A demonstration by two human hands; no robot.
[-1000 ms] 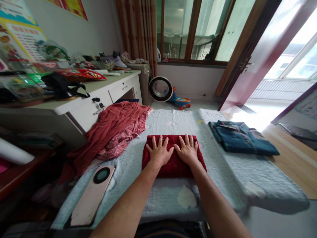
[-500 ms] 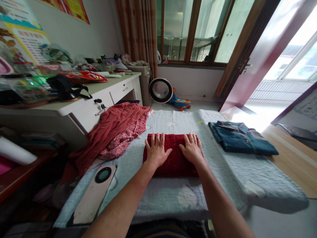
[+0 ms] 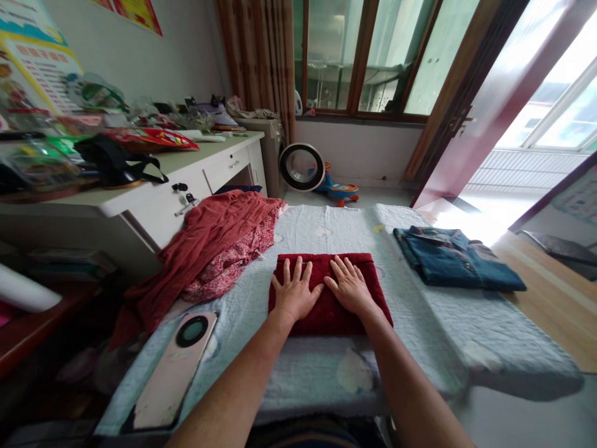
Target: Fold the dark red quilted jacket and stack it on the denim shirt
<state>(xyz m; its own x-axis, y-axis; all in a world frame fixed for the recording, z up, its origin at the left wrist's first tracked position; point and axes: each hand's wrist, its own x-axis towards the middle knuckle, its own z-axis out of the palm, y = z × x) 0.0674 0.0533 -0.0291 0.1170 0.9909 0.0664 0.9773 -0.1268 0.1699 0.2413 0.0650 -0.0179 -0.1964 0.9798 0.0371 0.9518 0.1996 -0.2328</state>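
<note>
A dark red garment (image 3: 326, 323), folded into a flat rectangle, lies on the pale blue cloth (image 3: 321, 373) in front of me. My left hand (image 3: 295, 292) rests palm down on its left half, fingers spread. Flat on the garment to the right of its middle is my right hand (image 3: 351, 287), its fingers also stretched out. The two thumbs point toward each other with a small gap between them. What lies under the palms is hidden.
Folded blue denim clothing (image 3: 459, 258) sits to the right. A heap of red clothes (image 3: 224, 230) hangs at the left beside the white desk (image 3: 186, 180). A phone (image 3: 172, 367) lies front left. Behind the bed stands a round-framed object (image 3: 302, 167).
My right hand has slid left across the red garment, from near its right edge toward the middle. My left hand stays in nearly the same place, slightly lower.
</note>
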